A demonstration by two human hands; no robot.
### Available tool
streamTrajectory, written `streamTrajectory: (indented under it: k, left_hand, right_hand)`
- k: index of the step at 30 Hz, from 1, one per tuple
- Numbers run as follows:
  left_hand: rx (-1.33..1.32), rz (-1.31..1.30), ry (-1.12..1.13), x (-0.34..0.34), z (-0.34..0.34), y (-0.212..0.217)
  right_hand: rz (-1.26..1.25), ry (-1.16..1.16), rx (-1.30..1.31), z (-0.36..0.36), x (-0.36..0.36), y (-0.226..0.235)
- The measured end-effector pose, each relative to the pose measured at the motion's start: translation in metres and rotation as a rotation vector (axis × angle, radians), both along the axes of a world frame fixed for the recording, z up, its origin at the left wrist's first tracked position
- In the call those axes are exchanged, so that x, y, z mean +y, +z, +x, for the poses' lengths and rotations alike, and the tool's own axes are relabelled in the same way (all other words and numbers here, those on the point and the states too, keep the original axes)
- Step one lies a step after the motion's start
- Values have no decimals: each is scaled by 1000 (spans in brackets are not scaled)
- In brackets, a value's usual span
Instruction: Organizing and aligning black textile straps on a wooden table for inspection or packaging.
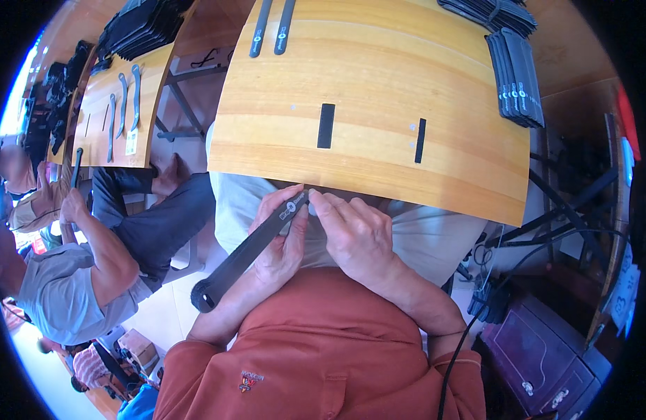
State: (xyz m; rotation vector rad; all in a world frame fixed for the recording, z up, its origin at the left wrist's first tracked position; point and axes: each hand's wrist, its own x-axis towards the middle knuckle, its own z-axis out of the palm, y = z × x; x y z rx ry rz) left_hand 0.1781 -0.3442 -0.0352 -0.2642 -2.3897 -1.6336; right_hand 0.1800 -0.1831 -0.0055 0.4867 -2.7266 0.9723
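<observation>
Below the near edge of the wooden table, at about six o'clock from its centre, I have both hands working one long black strap. My left hand is wrapped around the strap from beneath, its fingers curled shut on it near the upper end. My right hand pinches that same end between thumb and forefinger, right where a small round white mark shows. The strap runs from there down toward eight o'clock, its rolled lower end hanging free over my lap. I judge the upper end needs a steady grip while the pinch works it, with the strap kept flat and untwisted. Two short black strips lie on the table at twelve o'clock.
</observation>
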Motion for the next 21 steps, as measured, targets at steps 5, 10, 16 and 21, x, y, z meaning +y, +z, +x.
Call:
streamTrajectory:
  k: [5, 10, 16, 21]
  left_hand:
    - [-10, -77, -95, -3, 4, 2]
    - [-256, 309, -45, 1, 7, 3]
    - [-627, 621, -247, -21, -10, 21]
    - [-817, 812, -348, -26, -17, 28]
  right_hand:
    - [80, -20, 40, 0, 1, 3]
    - [-140, 55, -31, -8, 11, -10]
    - [-310, 216, 41, -20, 27, -19]
    - [-472, 298, -38, -18, 29, -16]
